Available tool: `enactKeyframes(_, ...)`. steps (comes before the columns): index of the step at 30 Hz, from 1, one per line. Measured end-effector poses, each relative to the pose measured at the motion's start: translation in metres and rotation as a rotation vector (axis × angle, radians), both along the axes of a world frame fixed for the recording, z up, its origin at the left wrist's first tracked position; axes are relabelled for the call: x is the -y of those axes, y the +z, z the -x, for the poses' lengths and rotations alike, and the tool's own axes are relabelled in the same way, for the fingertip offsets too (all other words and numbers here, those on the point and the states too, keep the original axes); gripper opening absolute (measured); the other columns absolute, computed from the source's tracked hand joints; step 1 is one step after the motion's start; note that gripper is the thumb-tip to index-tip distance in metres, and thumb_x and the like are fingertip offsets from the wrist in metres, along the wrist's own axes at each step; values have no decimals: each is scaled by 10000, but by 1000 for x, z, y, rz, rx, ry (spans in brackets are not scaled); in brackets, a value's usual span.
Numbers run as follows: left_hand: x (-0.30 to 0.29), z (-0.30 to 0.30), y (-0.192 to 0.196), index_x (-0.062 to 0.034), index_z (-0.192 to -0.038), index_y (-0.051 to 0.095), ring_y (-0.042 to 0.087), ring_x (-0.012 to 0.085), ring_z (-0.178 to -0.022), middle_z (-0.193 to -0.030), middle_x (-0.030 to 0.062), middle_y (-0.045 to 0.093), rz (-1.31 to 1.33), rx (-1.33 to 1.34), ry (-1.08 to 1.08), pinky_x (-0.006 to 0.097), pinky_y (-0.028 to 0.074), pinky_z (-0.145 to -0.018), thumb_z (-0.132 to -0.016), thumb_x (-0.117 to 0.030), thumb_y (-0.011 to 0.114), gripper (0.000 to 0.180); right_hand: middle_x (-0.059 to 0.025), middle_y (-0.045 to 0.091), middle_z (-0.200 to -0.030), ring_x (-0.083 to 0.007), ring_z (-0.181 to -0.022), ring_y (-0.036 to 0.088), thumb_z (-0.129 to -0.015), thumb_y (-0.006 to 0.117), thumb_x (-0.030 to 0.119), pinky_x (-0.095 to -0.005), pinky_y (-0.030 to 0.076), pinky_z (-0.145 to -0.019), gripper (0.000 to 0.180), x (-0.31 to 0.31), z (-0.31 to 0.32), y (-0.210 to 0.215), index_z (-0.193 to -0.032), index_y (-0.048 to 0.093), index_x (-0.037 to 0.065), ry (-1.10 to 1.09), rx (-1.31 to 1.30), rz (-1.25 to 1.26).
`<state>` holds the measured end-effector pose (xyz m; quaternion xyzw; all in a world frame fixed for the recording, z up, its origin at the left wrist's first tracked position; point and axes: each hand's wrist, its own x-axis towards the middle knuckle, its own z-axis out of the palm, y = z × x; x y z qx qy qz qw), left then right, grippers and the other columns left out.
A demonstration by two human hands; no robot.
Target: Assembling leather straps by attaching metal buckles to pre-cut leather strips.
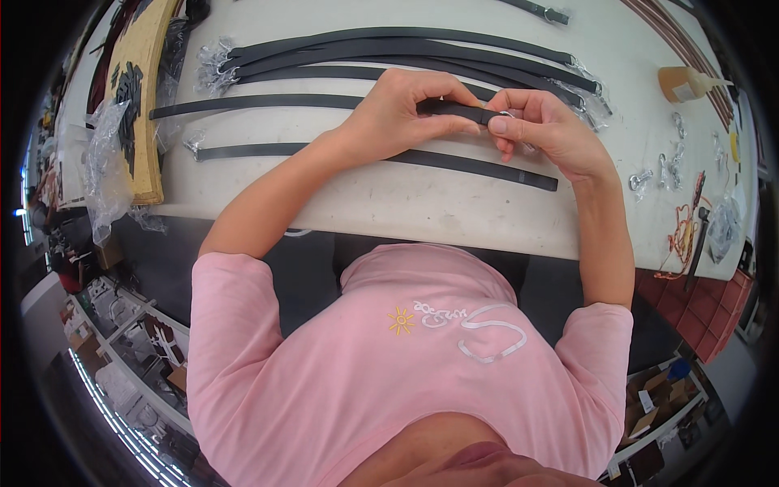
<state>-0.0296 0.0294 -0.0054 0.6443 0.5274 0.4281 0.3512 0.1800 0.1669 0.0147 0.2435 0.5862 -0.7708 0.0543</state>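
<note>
A long black strap (260, 101) runs from the left across the white table into my hands. My left hand (393, 114) grips it near its right end, thumb below and fingers above. My right hand (545, 130) pinches the very end, where a bit of shiny metal shows by the fingertips; its shape is mostly hidden. Nearer to me another black strap (471, 166) lies flat under my wrists, with clear plastic wrap (195, 144) at its left end. Behind my hands lies a pile of black straps (406, 50), their ends fitted with plastic-wrapped metal hardware (217, 66).
On the right stand a bottle of amber liquid (683, 84), loose metal clasps (641, 178), orange thread (682, 231) and a black-handled tool (698, 243). At the left, a yellowish board (146, 174) carries small black pieces (128, 105). A red crate (698, 312) sits below the table's right edge.
</note>
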Motion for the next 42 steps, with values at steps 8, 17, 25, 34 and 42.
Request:
enactKeyframes(8, 1, -1, -5, -8, -1037, 744, 610, 104, -729, -854, 59, 710, -10, 21, 22, 240, 490, -657, -843, -120, 816, 236, 8, 622, -807, -60, -736, 595, -933, 729, 229, -224, 526, -694, 279, 3, 1, 1, -1073, 634, 7, -3, -47, -5)
enactKeyframes(17, 2, -2, -5, -11, -1033, 741, 618, 127, -719, -852, 76, 712, -17, 31, 36, 257, 507, -662, -843, -127, 812, 234, 25, 611, -772, -50, -713, 573, -931, 724, 248, -226, 510, -659, 227, 11, 1, 5, -999, 644, 48, -57, -19, -53)
enactKeyframes(25, 1, -2, -5, -11, -1040, 740, 617, 130, -723, -859, 74, 709, -12, 22, 25, 256, 504, -657, -849, -125, 807, 232, 21, 609, -764, -50, -708, 571, -930, 713, 225, -221, 498, -644, 206, 13, 3, 5, -992, 635, 45, -54, 1, -79)
enactKeyframes(34, 1, -7, 0, 11, -1052, 725, 627, 100, -764, -906, 62, 716, -38, -50, 35, 227, 510, -691, -844, -100, 817, 253, 23, 571, -774, -50, -695, 556, -947, 670, 237, -209, 483, -626, 215, 19, 2, -8, -1004, 620, 36, -66, 51, -235)
enactKeyframes(42, 3, -5, 3, 2, -1054, 729, 572, 92, -688, -850, 46, 704, -83, -83, 85, 236, 468, -614, -849, -103, 812, 245, 36, 557, -742, -40, -681, 538, -1030, 595, 298, -214, 492, -601, 240, 20, 5, 16, -977, 629, 66, -190, 1, -75)
